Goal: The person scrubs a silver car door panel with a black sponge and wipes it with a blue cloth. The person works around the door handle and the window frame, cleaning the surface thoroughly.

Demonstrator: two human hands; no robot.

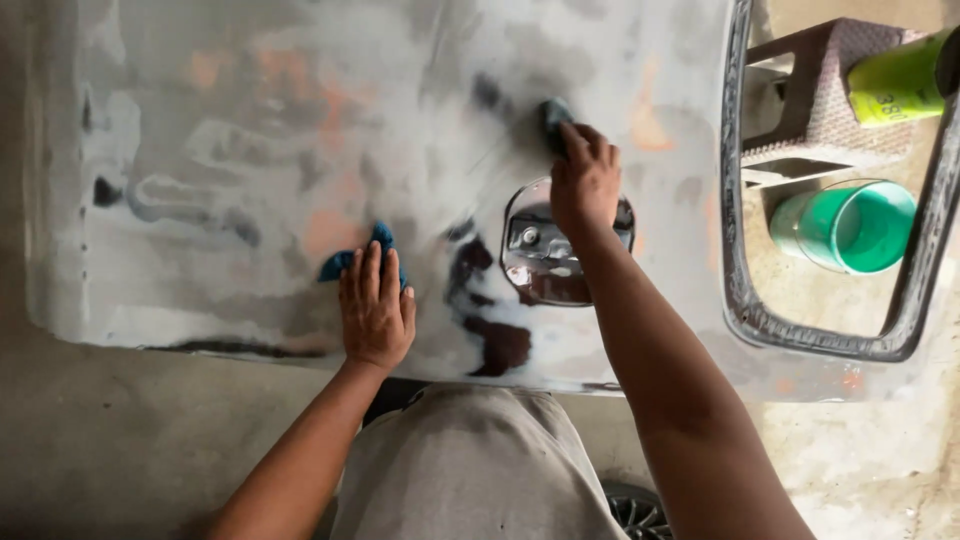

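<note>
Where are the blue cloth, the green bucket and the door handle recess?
blue cloth [340, 262]: head view, corner left of the left hand's fingers.
green bucket [862, 232]: head view, inner wall.
door handle recess [535, 262]: head view, dark hollow.

Left hand [375, 310] flat; right hand [583, 183] fingers curled

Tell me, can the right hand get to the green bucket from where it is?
Probably not easily: the right hand presses a dark pad on the car door panel, and the green bucket sits below, beyond the window frame.
</note>
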